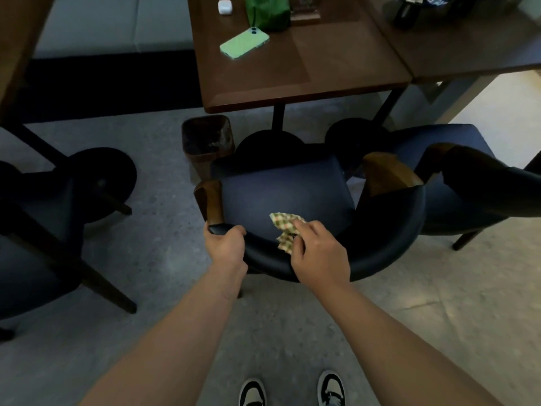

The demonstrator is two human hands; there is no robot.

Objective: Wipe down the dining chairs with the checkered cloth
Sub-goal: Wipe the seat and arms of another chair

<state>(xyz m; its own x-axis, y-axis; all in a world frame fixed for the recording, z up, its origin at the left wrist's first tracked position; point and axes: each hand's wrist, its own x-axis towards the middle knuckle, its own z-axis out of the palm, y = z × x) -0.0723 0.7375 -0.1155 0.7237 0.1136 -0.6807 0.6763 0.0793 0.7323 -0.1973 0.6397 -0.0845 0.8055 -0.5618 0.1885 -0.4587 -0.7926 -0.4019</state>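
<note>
Nearest to us, our shoes (292, 391) stand on the grey floor (292, 323), just behind the chair (281, 194). Our left hand (225, 244) is closed around the left end of the curved backrest (380, 244) and keeps the chair from turning. Our right hand (317, 253) pinches the checkered cloth (285, 230) between thumb and fingers and presses it on the top of the backrest, a little left of its middle; one corner of the cloth hangs over the dark blue seat.

To do this step well, we think the cloth should be opened flatter under the palm, so more of it touches the padding. Then we should slide it along the whole curve to the right wooden armrest (386, 174), with even pressure, while the left hand holds firm.

Farther away a second chair (456, 183) stands at the right and another one (35, 230) at the left, probably both waiting for the cloth. Beyond is the wooden table (307, 68) with a green phone (244, 42).
</note>
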